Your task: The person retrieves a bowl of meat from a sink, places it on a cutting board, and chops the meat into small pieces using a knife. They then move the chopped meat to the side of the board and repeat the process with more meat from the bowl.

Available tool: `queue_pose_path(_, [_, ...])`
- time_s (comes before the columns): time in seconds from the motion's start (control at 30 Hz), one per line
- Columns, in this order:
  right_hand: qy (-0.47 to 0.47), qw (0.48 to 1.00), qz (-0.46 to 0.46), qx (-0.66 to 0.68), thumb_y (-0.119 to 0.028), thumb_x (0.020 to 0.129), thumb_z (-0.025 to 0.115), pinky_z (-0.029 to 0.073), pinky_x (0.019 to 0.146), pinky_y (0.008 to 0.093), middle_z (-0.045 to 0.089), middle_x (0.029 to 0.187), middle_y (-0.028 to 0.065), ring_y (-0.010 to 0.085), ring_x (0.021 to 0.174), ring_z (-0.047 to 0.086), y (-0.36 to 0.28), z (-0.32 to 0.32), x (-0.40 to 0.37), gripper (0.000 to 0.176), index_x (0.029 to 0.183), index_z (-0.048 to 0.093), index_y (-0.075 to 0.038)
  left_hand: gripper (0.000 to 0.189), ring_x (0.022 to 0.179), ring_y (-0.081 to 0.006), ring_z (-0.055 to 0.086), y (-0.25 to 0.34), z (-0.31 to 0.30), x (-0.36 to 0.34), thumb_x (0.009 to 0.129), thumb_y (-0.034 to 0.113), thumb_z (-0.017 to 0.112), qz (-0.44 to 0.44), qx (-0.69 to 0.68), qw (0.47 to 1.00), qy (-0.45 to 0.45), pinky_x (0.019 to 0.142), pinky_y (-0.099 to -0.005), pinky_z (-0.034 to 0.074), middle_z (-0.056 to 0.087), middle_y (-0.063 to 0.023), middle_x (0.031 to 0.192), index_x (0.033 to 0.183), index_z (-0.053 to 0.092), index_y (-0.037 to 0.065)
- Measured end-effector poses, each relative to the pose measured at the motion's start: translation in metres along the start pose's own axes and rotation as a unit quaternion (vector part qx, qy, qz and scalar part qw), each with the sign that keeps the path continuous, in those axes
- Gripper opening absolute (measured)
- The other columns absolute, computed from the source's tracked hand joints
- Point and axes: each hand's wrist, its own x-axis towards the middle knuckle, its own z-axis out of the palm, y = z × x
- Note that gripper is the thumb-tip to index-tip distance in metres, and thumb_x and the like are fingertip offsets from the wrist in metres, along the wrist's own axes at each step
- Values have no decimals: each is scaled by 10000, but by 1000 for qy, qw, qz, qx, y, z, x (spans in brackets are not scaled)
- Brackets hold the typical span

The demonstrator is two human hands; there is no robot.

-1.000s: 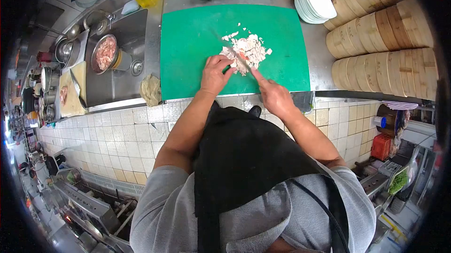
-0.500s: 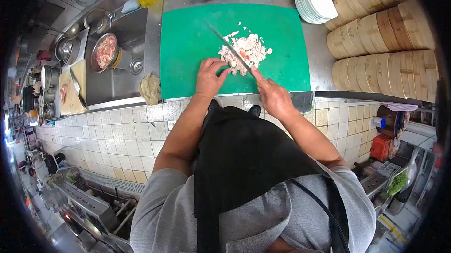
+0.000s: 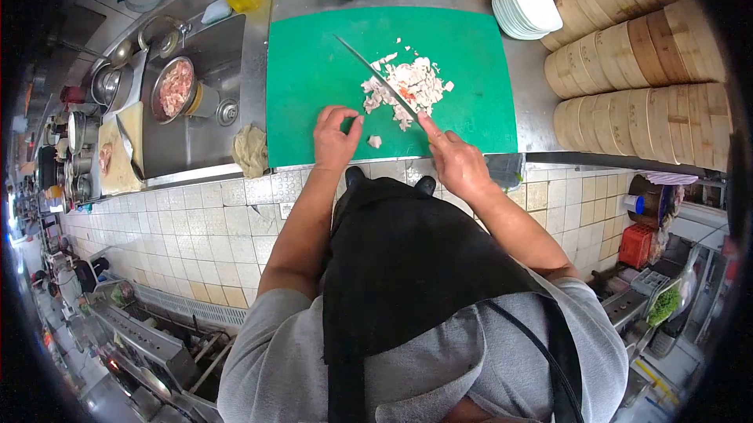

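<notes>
Green board (image 3: 314, 70) on the bench (image 3: 529, 85) holds chopped meat (image 3: 423, 82). Right hand (image 3: 459, 164) grips the knife (image 3: 376, 74); empty left hand (image 3: 336, 140) sits close and could get cut.

**Green cutting board (image 3: 314, 70), pale chopped meat (image 3: 416, 82)**

The chopped meat is pinkish-white flecked with red, on plain green. The knife (image 3: 376, 76) is silver, plates (image 3: 529, 3) white, steamer baskets (image 3: 627, 54) tan, wall tiles (image 3: 212, 227) a cream grid, apron (image 3: 408, 266) black.

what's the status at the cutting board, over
Right hand grips knife, blade over chopped meat. Left hand empty on green board, beside a stray piece. Nothing in the way.
</notes>
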Motion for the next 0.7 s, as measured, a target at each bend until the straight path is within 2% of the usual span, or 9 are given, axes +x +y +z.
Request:
queue_pose_path(0.07, [22, 1000, -6, 3, -87, 962, 558, 562, 784, 534, 667, 985, 238, 453, 841, 680, 5, 5, -1, 747, 1618, 281, -313, 336, 1021, -326, 640, 4, -3, -5, 746, 217, 877, 5, 2, 1000, -16, 873, -428, 536, 672, -123, 1079, 1006, 713, 83])
queue_pose_path(0.13, [-58, 996, 30, -56, -95, 967, 558, 565, 788, 524, 674, 1009, 233, 444, 855, 686, 11, 1, 9, 727, 1612, 300, -310, 439, 1081, -333, 621, 13, -10, -4, 725, 259, 900, 15, 5, 999, -29, 916, -436, 523, 658, -128, 1148, 1083, 711, 87])
queue_pose_path(0.2, [-18, 999, 21, -20, -97, 965, 567, 567, 794, 518, 679, 1031, 229, 439, 869, 690, 6, -2, 5, 732, 1612, 299, -314, 796, 1285, -363, 506, 20, -18, -12, 647, 383, 941, 81, 71, 991, -79, 1052, -479, 441, 562, -134, 1363, 1320, 624, 97])
queue_pose_path(0.23, [25, 1000, 14, 13, -99, 963, 575, 568, 800, 512, 684, 1053, 225, 435, 883, 693, 5, -6, 4, 738, 1611, 298, -317, 796, 1285, -363, 506, 21, -18, -14, 647, 383, 941, 82, 69, 991, -80, 1052, -479, 441, 562, -134, 1363, 1320, 624, 97])
queue_pose_path(0.3, [-20, 999, 36, -27, -101, 959, 585, 566, 808, 510, 687, 1058, 220, 430, 897, 694, 14, 0, 8, 747, 1611, 295, -321, 1082, 1427, -408, 353, 23, -18, -19, 592, 472, 947, 77, 162, 972, -154, 1139, -549, 332, 431, -137, 1529, 1490, 473, 101])
queue_pose_path(0.37, [-66, 994, 56, -63, -103, 956, 595, 564, 816, 508, 689, 1063, 215, 425, 911, 695, 22, 4, 9, 756, 1611, 292, -326, 1130, 1452, -419, 316, 23, -14, -18, 582, 497, 945, 63, 183, 967, -168, 1152, -574, 298, 394, -145, 1561, 1515, 439, 110])
queue_pose_path(0.57, [83, 995, 46, 19, -94, 951, 602, 550, 834, 522, 682, 1040, 222, 412, 934, 688, 46, -5, 5, 760, 1610, 298, -319, 1261, 1514, -448, 214, 22, 6, 16, 551, 615, 919, 62, 247, 947, -196, 1206, -610, 197, 288, -188, 1636, 1571, 357, 130])
queue_pose_path(0.63, [65, 985, 157, -37, -50, 934, 628, 543, 865, 503, 689, 1110, 243, 428, 1003, 675, 55, -12, 4, 774, 1601, 328, -302, 1277, 1527, -449, 190, 25, 16, 31, 550, 641, 910, 66, 259, 941, -208, 1224, -604, 173, 268, -197, 1646, 1578, 348, 134])
queue_pose_path(0.7, [57, 980, 186, -44, -47, 931, 627, 541, 872, 505, 685, 1129, 262, 431, 1011, 676, 57, -11, 0, 771, 1604, 330, -280, 1286, 1536, -454, 173, 30, 30, 42, 564, 660, 899, 73, 259, 936, -226, 1247, -588, 139, 237, -199, 1663, 1592, 328, 139])
